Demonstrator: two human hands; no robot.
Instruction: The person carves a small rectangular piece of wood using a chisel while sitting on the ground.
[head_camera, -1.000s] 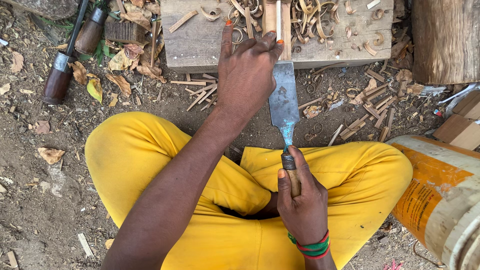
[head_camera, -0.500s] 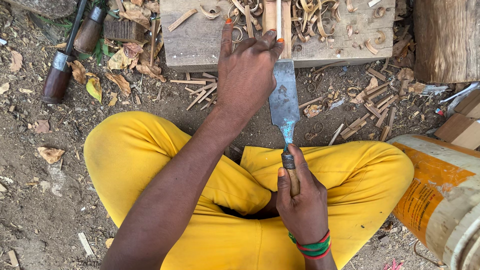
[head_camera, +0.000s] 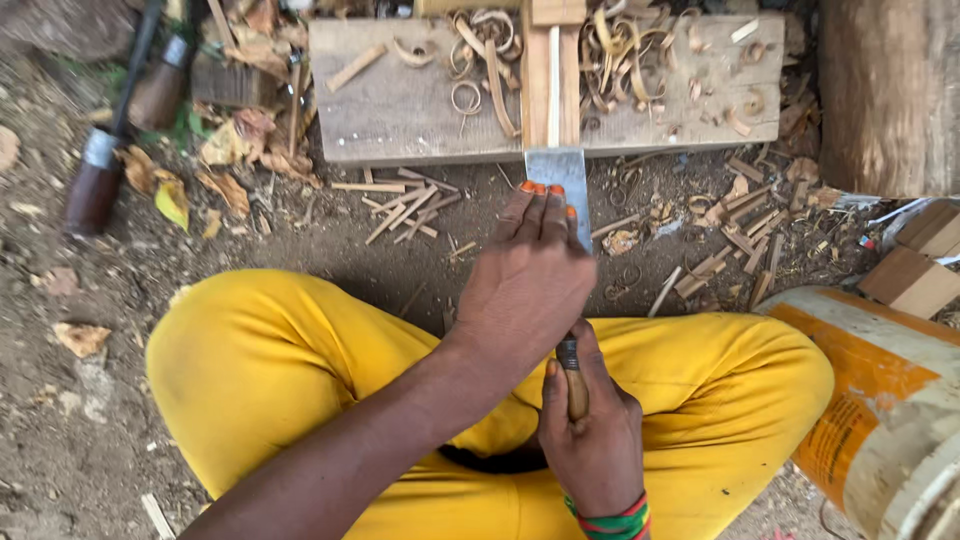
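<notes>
I sit cross-legged in yellow trousers (head_camera: 260, 380) on bare earth. My right hand (head_camera: 598, 452), with a striped wristband, grips the wooden handle (head_camera: 577, 388) of a wide flat chisel. My left hand (head_camera: 525, 290) lies over the chisel's steel blade (head_camera: 556, 172), fingers together and pressing down on it. The blade's front edge meets the near end of a narrow upright wooden strip (head_camera: 552, 70). That strip rests on a grey plank (head_camera: 400, 110) covered with curled shavings.
Two dark-handled tools (head_camera: 95, 190) lie at the left among dry leaves. A thick log (head_camera: 890, 90) stands at the upper right, small wood blocks (head_camera: 915, 270) below it. An orange and white bucket (head_camera: 880, 420) sits by my right knee. Splinters (head_camera: 400, 205) litter the ground.
My left hand has come off the plank and drawn back toward me onto the chisel blade. The blade's front part now shows at the plank's near edge.
</notes>
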